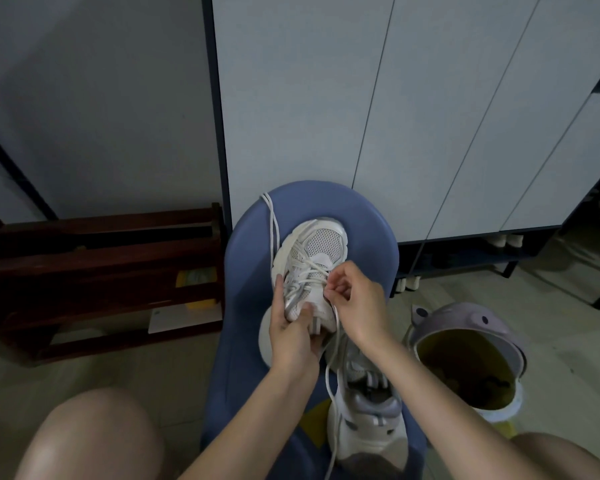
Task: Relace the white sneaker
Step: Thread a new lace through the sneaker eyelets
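Holding the white sneaker [310,268] toe-away on the blue stool [368,230] — left hand [291,327] grips its side, right hand [352,296] nearer the eyelets, pinching the lace [331,362].

On the blue chair [368,220] sat the white sneaker [314,268], toe pointing away, and the left hand [291,336] gripped its heel end, thumb pressed on the upper by the collar. The right hand [355,299] pinched the white lace [331,368] at the eyelets on the shoe's right side, one strand trailing down toward the lap and another looping up over the chair's far edge. A second sneaker [369,420] lay nearer on the same seat, a lilac bin [471,344] with a cartoon face stood on the floor to the right, and a dark wooden rack [97,271] stood to the left beside the pale cabinet [361,98].
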